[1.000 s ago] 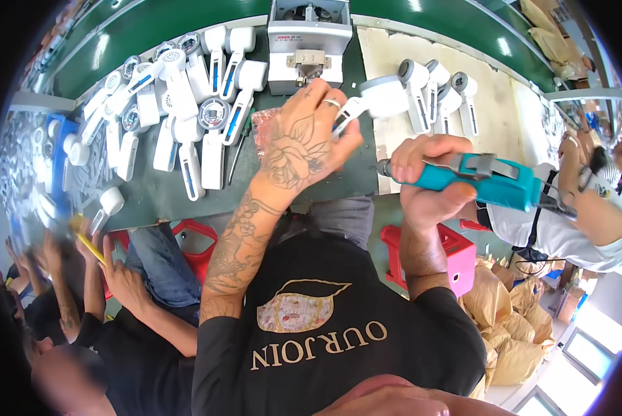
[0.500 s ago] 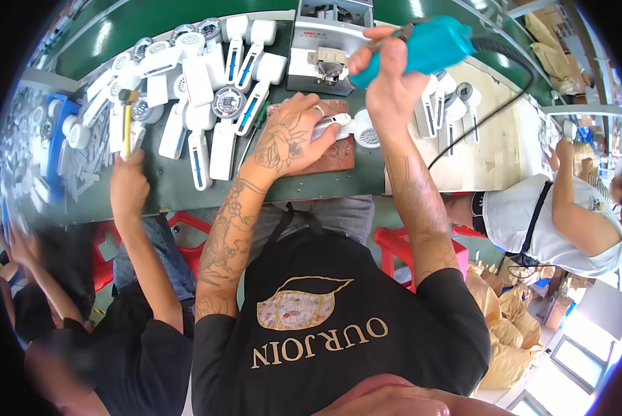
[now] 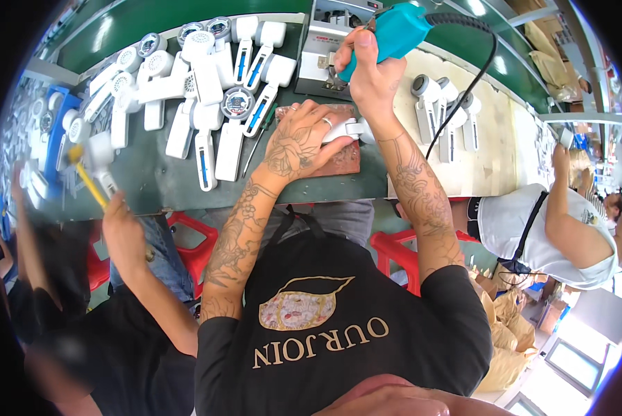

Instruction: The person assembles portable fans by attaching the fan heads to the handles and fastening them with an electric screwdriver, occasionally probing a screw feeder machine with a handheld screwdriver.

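On the dark green surface [image 3: 356,189], white long-handled plastic devices [image 3: 205,78] lie heaped left of a grey metal machine [image 3: 318,45]. The left grip [image 3: 298,142] holds a white plastic device [image 3: 343,130] over a flat reddish block [image 3: 335,165]; the right grip [image 3: 373,73] wraps a teal corded tool [image 3: 401,31].

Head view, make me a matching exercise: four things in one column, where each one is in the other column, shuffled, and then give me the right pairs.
Things
1. Teal power tool
2. Reddish block
3. Yellow-handled tool
4. Grey machine

Places
A. In a co-worker's hand
B. At the far side of the dark green table
C. In the person's right hand
D. Partly covered by the person's left hand

Right pairs: 1-C, 2-D, 3-A, 4-B
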A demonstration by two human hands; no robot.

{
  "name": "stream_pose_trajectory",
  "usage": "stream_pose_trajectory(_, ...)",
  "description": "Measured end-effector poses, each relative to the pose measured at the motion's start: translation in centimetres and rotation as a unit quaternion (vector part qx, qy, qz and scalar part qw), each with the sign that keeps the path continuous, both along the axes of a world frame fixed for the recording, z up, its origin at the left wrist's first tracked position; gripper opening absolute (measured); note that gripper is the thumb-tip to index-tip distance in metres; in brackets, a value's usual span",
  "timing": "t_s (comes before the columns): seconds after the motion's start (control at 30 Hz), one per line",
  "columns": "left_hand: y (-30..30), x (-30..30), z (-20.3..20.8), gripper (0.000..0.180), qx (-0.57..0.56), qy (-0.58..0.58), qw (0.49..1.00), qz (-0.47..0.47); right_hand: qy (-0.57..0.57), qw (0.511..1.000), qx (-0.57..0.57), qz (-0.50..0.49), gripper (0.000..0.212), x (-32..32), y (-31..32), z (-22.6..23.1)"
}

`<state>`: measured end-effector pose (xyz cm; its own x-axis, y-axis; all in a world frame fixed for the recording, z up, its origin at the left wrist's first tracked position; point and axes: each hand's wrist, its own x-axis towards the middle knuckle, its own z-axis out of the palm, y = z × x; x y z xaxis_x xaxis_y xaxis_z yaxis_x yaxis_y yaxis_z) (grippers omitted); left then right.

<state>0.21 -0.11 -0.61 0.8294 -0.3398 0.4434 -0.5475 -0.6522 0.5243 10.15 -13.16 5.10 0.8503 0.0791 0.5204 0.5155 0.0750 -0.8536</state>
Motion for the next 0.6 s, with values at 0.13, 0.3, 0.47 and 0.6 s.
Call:
stream_pose_trajectory(0.13,0.0,-0.2,0.1,0.043,0.022,-0.003,1.000,0.013,0.058,0.998,0.017,-0.020,0.042,-2.9,-1.5,0.8)
stream_pose_trajectory(0.3,-0.3,-0.1,0.6,0.044,0.008,0.004,1.000,0.004,0.078,0.997,0.008,-0.027,0.048,-5.0,-4.4,0.9)
stream_pose_trajectory(0.47,-0.1,0.2,0.2,0.043,0.017,0.011,1.000,0.004,0.062,0.996,0.055,-0.022,0.043,-4.8,-3.6,0.3)
stream_pose_trajectory(0.6,0.4,0.2,0.2,0.041,0.019,0.002,1.000,0.011,0.066,0.997,0.041,-0.007,0.040,-4.4,-3.2,-0.6)
